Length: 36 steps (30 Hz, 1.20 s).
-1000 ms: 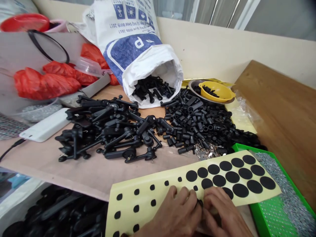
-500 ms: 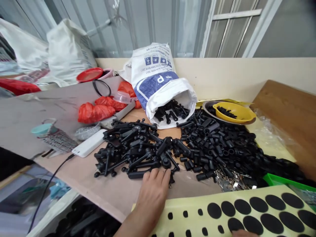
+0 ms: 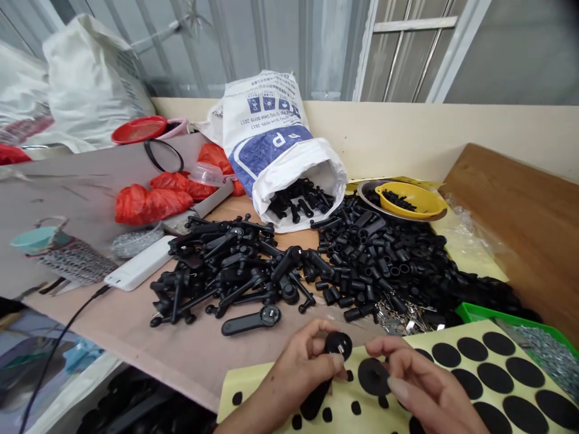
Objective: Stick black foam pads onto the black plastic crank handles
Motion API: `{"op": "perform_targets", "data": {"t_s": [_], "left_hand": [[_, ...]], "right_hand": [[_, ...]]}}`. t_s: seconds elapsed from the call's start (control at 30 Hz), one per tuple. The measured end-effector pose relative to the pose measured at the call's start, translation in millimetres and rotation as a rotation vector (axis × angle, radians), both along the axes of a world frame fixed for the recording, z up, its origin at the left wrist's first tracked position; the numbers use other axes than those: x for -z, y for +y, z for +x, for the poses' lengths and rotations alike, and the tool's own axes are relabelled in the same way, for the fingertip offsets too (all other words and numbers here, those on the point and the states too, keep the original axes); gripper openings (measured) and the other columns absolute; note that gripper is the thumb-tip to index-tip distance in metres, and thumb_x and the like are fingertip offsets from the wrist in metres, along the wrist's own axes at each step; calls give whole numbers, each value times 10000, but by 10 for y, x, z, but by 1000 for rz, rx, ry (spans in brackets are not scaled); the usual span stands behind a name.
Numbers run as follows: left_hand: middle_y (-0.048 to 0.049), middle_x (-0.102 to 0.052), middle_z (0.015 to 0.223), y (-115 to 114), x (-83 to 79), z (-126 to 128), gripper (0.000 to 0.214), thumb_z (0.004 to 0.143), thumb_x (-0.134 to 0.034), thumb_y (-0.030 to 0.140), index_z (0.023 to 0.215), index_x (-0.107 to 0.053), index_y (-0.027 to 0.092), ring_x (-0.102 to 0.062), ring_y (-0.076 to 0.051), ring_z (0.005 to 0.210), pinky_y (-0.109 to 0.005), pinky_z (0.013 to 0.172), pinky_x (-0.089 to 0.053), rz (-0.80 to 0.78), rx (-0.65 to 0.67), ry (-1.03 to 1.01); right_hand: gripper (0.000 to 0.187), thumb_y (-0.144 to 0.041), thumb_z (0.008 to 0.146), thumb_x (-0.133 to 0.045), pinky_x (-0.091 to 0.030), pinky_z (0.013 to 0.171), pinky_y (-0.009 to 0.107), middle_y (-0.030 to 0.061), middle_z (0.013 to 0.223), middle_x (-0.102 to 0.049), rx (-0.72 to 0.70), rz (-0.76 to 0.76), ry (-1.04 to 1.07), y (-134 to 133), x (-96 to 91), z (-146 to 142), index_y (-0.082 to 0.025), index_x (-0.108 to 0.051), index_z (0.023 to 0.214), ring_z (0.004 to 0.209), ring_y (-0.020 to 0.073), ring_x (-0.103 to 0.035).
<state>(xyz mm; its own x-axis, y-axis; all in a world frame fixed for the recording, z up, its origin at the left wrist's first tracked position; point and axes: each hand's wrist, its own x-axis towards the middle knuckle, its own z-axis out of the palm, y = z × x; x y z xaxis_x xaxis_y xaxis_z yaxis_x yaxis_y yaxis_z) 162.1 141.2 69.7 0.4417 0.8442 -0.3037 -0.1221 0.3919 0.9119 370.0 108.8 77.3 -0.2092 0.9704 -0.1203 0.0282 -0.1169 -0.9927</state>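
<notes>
In my left hand [image 3: 296, 377] is a black plastic arm part with a round head [image 3: 338, 345], its long body slanting down below my fingers. Between the fingertips of my right hand [image 3: 423, 380] I pinch a black round foam disc [image 3: 373, 377], just right of that head and apart from it. Both hands are over a pale yellow backing sheet [image 3: 242, 377] bearing rows of black discs and small black dots. One black arm part [image 3: 248, 322] with a toothed round end lies alone before a heap of similar black parts [image 3: 226, 265].
A printed white sack [image 3: 262, 114] lies open, black parts at its mouth. Black tubes [image 3: 380, 259] are heaped to the right, with metal pieces [image 3: 402, 316] in front. A yellow bowl [image 3: 429, 202], a green tray [image 3: 474, 311] and a white power bank [image 3: 140, 262] also surround the work area.
My left hand has left the heap's front edge, moved right and now holds an arm part. My right hand has come up into view with a disc. The view has shifted right.
</notes>
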Motion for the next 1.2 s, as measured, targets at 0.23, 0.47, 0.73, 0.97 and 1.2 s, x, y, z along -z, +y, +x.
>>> {"op": "perform_targets", "data": {"t_s": [0.23,0.47,0.73,0.97,1.2], "left_hand": [[-39,-664,845,-60,82,140,491,597,-637,234,1073,-549,148,-545,-88,484,-205,498,-406,-104,87,-44],[14,-577,685,-78,24,93,449,642,-524,218,1077,-619,163,-492,-88,512,-189,500,-354,-65,171,-8],[19,-550,692,-96,-9,66,337,676,-529,205,992,-639,171,-469,-82,521,-182,516,-372,-45,203,4],[20,-512,653,-89,10,52,325,726,-482,244,996,-638,151,-465,-87,514,-169,474,-329,-39,257,50],[20,-525,653,-108,34,24,293,804,-448,285,983,-634,148,-469,-93,520,-170,473,-328,-20,259,80]], "right_hand": [[293,-435,736,-671,-496,748,280,82,1012,-629,72,-105,72,18,14,-113,-194,-539,632,903,235,-606],[256,-401,748,-661,-480,731,294,86,992,-631,29,-83,25,48,55,-68,-190,-552,650,899,244,-590],[253,-380,740,-661,-454,683,251,59,945,-608,-5,-94,-17,60,53,-72,-192,-536,627,841,208,-576],[258,-378,762,-658,-419,666,232,38,916,-551,-95,-89,22,82,84,-58,-190,-536,636,805,177,-525],[227,-330,801,-586,-413,709,266,48,912,-528,-230,-24,-128,140,55,-9,-200,-482,647,842,201,-522]]}}
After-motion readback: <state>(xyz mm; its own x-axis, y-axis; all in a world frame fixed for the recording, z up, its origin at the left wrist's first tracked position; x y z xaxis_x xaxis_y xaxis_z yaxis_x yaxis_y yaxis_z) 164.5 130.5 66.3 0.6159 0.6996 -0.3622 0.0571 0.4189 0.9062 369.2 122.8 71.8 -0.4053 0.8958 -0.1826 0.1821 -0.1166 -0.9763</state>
